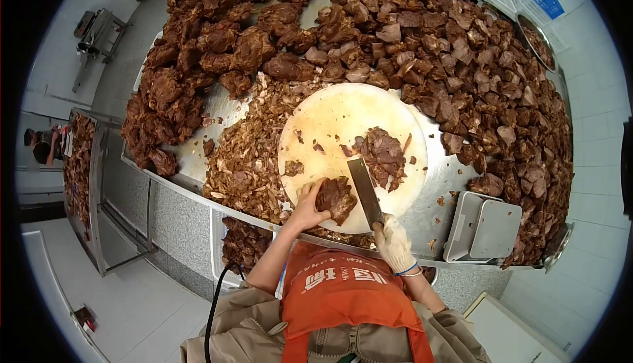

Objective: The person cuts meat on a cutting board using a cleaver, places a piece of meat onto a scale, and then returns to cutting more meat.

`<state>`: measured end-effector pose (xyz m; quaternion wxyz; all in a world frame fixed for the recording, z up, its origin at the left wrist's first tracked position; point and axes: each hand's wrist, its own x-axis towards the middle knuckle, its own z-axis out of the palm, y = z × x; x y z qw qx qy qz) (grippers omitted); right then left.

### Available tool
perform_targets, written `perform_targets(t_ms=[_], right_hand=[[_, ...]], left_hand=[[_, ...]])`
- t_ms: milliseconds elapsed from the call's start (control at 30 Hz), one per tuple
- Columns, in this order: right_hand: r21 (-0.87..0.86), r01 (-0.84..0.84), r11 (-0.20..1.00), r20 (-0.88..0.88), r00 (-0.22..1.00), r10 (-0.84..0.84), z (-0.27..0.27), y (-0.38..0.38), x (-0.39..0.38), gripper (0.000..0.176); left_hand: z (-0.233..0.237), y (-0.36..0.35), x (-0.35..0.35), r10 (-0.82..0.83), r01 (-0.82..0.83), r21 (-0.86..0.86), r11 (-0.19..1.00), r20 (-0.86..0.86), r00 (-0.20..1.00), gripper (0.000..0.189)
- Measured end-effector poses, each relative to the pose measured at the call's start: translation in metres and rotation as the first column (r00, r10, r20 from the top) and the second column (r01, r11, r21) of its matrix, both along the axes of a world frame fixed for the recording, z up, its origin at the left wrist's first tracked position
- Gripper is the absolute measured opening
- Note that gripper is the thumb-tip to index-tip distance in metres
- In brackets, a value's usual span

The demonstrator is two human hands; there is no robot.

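Observation:
My bare left hand is closed on a chunk of dark brown cooked meat at the near left of the round cutting board. In a white knit glove, my right hand grips the handle of a cleaver. The blade points away from me, its tip near a pile of cut meat on the board. A narrow gap separates the blade from the chunk. Small scraps are scattered over the board.
Small meat trimmings lie left of the board. Large meat chunks cover the far left of the metal table; cut pieces heap on the right. A scale stands near right. Another person is at far left.

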<state>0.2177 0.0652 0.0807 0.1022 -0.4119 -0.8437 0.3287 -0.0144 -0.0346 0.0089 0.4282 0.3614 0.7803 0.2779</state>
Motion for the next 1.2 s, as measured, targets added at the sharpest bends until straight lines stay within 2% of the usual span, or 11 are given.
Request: perform_targets(t_ms=[67, 200, 567, 633, 733, 767, 833, 867, 933, 1033, 1200], right_hand=[[0.007, -0.05, 0.999, -0.015, 0.999, 0.05, 0.001, 0.004, 0.004, 0.017], [0.094, -0.154, 0.984, -0.065, 0.985, 0.161, 0.007, 0.003, -0.002, 0.015], [0.288, -0.317, 0.903, 0.042, 0.947, 0.319, -0.006, -0.014, -0.027, 0.018], [0.724, -0.622, 0.298, 0.546, 0.781, 0.303, -0.013, -0.014, -0.022, 0.029], [0.763, -0.584, 0.277, 0.536, 0.811, 0.234, -0.054, -0.022, -0.008, 0.038], [0.761, -0.586, 0.277, 0.539, 0.81, 0.232, -0.061, -0.024, -0.005, 0.038], [0.579, -0.429, 0.694, 0.323, 0.902, 0.288, -0.051, -0.026, -0.012, 0.04], [0.577, -0.43, 0.695, 0.324, 0.901, 0.289, -0.043, -0.026, -0.013, 0.04], [0.117, -0.394, 0.912, 0.366, 0.87, 0.329, 0.014, -0.016, -0.032, 0.019], [0.341, -0.383, 0.859, 0.248, 0.918, 0.311, 0.006, -0.019, -0.026, 0.019], [0.134, -0.295, 0.946, 0.183, 0.946, 0.269, 0.019, -0.018, -0.027, 0.02]], left_hand=[[-0.004, 0.0, -0.011, -0.09, 0.102, 0.08, 0.992, -0.135, 0.987, 0.093], [-0.01, -0.019, -0.006, 0.277, -0.269, 0.071, 0.961, -0.178, 0.944, 0.063], [-0.022, -0.022, 0.0, 0.331, -0.312, 0.152, 0.938, -0.128, 0.935, 0.058], [-0.024, -0.022, 0.002, 0.326, -0.308, 0.147, 0.94, -0.122, 0.938, 0.058], [-0.031, -0.02, 0.003, 0.389, -0.374, 0.184, 0.909, -0.051, 0.92, 0.061], [-0.028, -0.02, 0.002, 0.385, -0.376, 0.161, 0.912, -0.024, 0.923, 0.061], [-0.028, -0.019, 0.001, 0.38, -0.377, 0.134, 0.916, 0.004, 0.925, 0.062], [-0.029, -0.019, -0.001, 0.379, -0.38, 0.151, 0.913, 0.038, 0.925, 0.062], [-0.031, -0.019, -0.001, 0.379, -0.386, 0.166, 0.907, 0.071, 0.923, 0.063], [-0.031, -0.019, 0.0, 0.371, -0.359, 0.248, 0.9, -0.003, 0.929, 0.062], [-0.022, -0.019, 0.003, 0.322, -0.313, 0.166, 0.935, -0.029, 0.946, 0.064]])
